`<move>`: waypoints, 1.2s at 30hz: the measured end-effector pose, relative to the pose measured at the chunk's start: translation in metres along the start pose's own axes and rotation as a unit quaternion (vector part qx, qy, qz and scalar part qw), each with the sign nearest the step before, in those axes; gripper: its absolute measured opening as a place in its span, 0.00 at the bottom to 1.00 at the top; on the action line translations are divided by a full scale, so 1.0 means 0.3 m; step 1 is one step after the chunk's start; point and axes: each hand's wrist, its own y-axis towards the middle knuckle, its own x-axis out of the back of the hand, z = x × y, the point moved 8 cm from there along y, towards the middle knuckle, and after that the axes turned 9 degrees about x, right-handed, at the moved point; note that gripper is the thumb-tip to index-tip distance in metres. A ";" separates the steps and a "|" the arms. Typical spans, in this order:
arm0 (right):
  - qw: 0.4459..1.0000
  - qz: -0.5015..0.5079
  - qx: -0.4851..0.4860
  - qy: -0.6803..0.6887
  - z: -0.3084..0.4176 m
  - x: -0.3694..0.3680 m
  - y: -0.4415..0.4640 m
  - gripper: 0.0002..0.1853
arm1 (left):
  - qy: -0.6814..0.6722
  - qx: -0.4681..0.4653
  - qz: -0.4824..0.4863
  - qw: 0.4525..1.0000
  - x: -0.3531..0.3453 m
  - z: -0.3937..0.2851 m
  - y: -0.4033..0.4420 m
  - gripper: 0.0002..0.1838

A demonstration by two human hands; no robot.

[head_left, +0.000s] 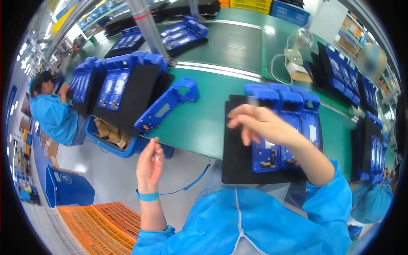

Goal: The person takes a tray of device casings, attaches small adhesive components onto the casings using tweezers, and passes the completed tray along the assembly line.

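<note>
My left hand (150, 165), with a blue band on its wrist, is off the bench's near edge. Its fingertips are drawn together around something small and shiny, too small to name. Close to it, a single blue plastic housing (163, 109) lies tilted on the green bench. My right hand (260, 124) is over a row of blue housings (266, 158) on a black foam board (236, 158). Its fingers are bent and spread, with nothing clearly seen in them. It covers part of the housings, which have small circuit parts inside.
More housings on black boards (140, 87) stand at left. A blue bin (131, 149) with cardboard sits below the bench (204, 123). A metal post (148, 27) rises at the back, near a small fan (304, 39). A co-worker (53, 112) works at left; orange grates (93, 227) lie lower left.
</note>
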 end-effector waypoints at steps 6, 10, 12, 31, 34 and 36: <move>0.854 -0.252 0.144 -0.433 0.033 -0.056 0.417 0.24 | 0.186 -0.247 -0.168 0.936 0.172 -0.256 0.004 0.14; 0.924 -0.135 0.047 -0.355 -0.135 -0.037 0.595 0.28 | 0.308 -0.272 -0.157 0.898 0.053 -0.256 0.030 0.11; 0.884 -0.153 0.109 -0.429 -0.084 -0.059 0.585 0.30 | 0.298 -0.289 -0.165 0.894 0.068 -0.277 0.038 0.08; 0.968 0.027 0.081 -0.238 0.020 -0.225 0.375 0.11 | 0.219 -0.255 -0.212 0.918 0.285 -0.341 0.046 0.12; 0.963 0.224 -0.124 -0.082 -0.098 -0.267 -0.011 0.14 | 0.255 -0.127 -0.061 0.957 0.126 -0.174 0.085 0.13; 0.930 0.331 -0.160 -0.002 -0.189 -0.358 -0.240 0.16 | 0.328 -0.063 0.035 0.942 -0.069 -0.080 0.130 0.13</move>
